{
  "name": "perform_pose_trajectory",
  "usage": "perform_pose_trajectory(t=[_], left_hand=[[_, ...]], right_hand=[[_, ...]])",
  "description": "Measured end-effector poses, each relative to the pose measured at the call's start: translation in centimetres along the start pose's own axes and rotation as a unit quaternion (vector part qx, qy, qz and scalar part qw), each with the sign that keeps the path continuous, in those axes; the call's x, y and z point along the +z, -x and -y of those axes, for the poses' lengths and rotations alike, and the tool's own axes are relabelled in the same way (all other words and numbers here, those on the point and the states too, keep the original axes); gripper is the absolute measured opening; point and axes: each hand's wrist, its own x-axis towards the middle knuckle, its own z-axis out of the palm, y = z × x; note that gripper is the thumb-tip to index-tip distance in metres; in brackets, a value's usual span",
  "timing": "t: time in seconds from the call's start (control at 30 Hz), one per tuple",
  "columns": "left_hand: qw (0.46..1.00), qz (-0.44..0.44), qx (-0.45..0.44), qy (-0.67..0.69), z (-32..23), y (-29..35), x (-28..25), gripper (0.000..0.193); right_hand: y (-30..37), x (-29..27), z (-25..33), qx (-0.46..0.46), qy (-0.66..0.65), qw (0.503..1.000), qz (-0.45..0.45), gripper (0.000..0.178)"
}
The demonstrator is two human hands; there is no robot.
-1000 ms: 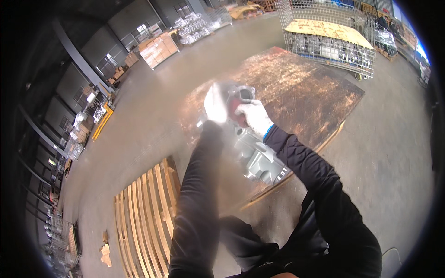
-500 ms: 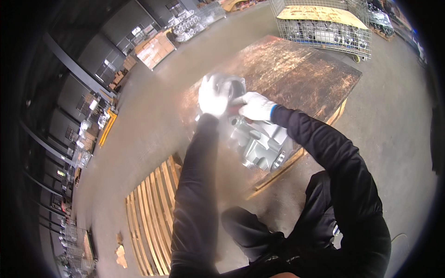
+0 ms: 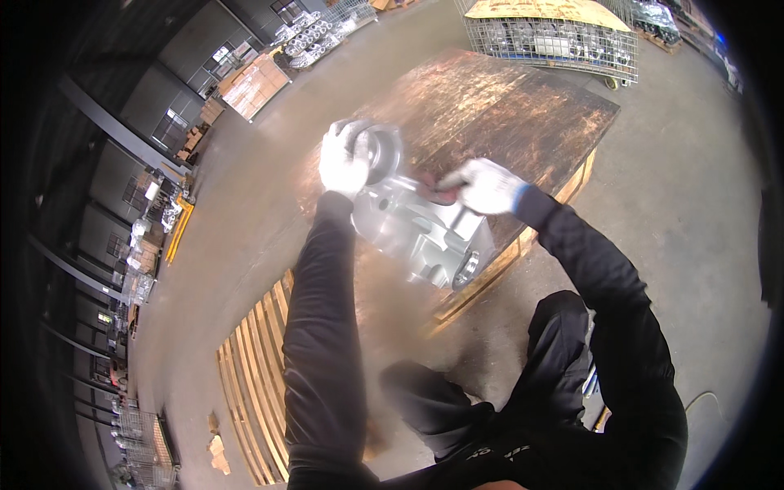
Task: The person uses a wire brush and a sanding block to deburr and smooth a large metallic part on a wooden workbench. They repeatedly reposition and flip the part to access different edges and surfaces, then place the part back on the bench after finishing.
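A silvery metal casting [image 3: 396,214] with a round open ring at its far end lies on a worn brown wooden tabletop [image 3: 523,110]. My left hand [image 3: 345,159], in a white glove, is wrapped round the rim of that ring. To the right, above the casting's edge, my white-gloved right hand [image 3: 488,188] is closed on a small dark-red thing [image 3: 439,189]. Motion blurs it, so I cannot make out its kind. At the casting's near end a round machined bore [image 3: 466,269] faces the table's front edge.
A slatted wooden pallet [image 3: 255,380] lies on the floor at the near left. Beyond the table stands a wire cage [image 3: 551,45] filled with metal parts. Stacked cartons [image 3: 253,86] sit at the far left. My knees are close to the table's near edge.
My right hand has drawn away to the right from the ring with the dark-red thing, uncovering the casting's middle. The left hand stays at the ring; the whole view has shifted a little.
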Motion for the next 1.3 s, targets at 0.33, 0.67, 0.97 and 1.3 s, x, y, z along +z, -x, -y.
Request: perform_pose_trajectory(t=[0.33, 0.67, 0.97, 1.3], left_hand=[[0.968, 0.019, -0.233, -0.089, -0.8, -3.4, 1.7, 0.038], [0.973, 0.077, -0.217, 0.011, -2.0, -1.9, -0.2, 0.040], [0.917, 0.196, -0.072, 0.341, -6.8, 4.2, -5.7, 0.052], [0.977, 0.031, -0.196, 0.076, -7.3, 18.5, -12.4, 0.061]], right_hand=[[10.4, 3.8, -4.5, 0.283, -0.360, 0.863, -0.213, 0.052], [11.9, 13.2, -1.9, 0.229, -0.464, 0.845, -0.136, 0.046], [13.7, 24.8, 18.9, 0.107, -0.150, 0.979, -0.091, 0.051], [8.5, 24.5, 9.2, -0.070, 0.214, 0.973, -0.054, 0.050]])
